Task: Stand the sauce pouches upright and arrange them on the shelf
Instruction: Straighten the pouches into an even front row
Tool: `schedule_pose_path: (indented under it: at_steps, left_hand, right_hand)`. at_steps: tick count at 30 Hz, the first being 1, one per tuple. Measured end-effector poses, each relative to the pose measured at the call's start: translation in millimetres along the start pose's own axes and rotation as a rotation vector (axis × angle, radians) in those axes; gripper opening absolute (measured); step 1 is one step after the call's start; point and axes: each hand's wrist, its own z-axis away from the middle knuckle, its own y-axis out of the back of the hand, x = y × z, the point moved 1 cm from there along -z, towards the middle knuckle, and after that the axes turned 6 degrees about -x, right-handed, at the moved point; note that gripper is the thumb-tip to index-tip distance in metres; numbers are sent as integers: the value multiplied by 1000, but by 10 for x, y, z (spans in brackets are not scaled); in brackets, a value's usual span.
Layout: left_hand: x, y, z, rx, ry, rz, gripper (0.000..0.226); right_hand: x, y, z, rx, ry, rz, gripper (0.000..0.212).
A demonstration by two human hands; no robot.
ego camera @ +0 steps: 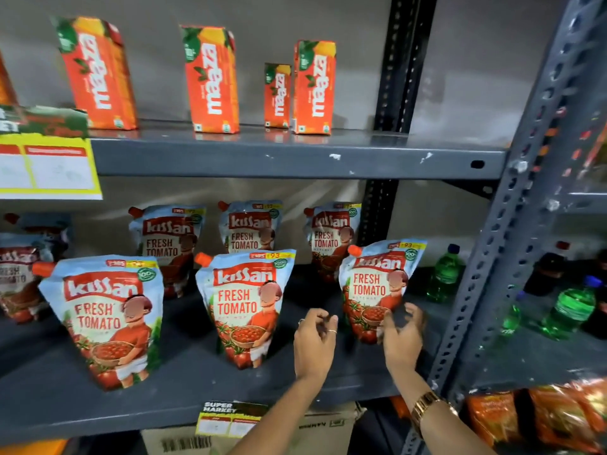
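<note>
Nearest the camera, both forearms reach in over the front lip of the grey shelf (184, 412). The left hand (313, 343) hangs with fingers loosely curled, its grip empty and clear of any pouch. The right hand (402, 338), a watch on its wrist, has its fingers spread on either side of the lower right corner of the right front pouch (377, 290); the grip is wide, and whether the fingertips touch the pouch cannot be told through the blur.

Front row: that pouch stands leaning slightly left. The middle front pouch (244, 307) stands near it, and the left front pouch (105, 320) stands well apart from the middle one. All three face forward.

Back row: three more pouches stand behind them, a left one (167, 238), a middle one (251, 228) and a right one (330, 234). Further pouches at the far left edge (19, 274) are blurred; their posture cannot be told.

Above, juice cartons (210, 80) stand on the upper shelf. To the right, past the upright post, stand green bottles (445, 277).

Assessment: the step in hand appears to be settling the right front pouch in place. The next move calls for squaring it upright and checking that it stands unaided before the hands leave it. The task appears well advanced.
</note>
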Motion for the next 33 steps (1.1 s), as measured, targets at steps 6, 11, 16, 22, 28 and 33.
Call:
schedule_pose_path:
  at_steps: [6, 11, 16, 22, 28, 33]
  left_hand:
    - [20, -388, -194, -150, 149, 72, 50]
    - [154, -486, -308, -249, 222, 104, 47]
    - [99, -460, -330, -203, 217, 73, 38]
    - [-17, -398, -203, -120, 224, 78, 34]
    - [-72, -354, -49, -27, 234, 94, 37]
    - [-30, -351, -46, -32, 233, 103, 32]
  right_hand:
    - [89, -36, -106, -256, -156, -142, 55]
    - [231, -132, -134, -368, -236, -250, 59]
    - [262, -137, -93, -356, -180, -209, 52]
    - [152, -2, 49, -455, -120, -185, 40]
    - [134, 58, 122, -527, -133, -275, 36]
    - [114, 86, 128, -532, -125, -271, 33]
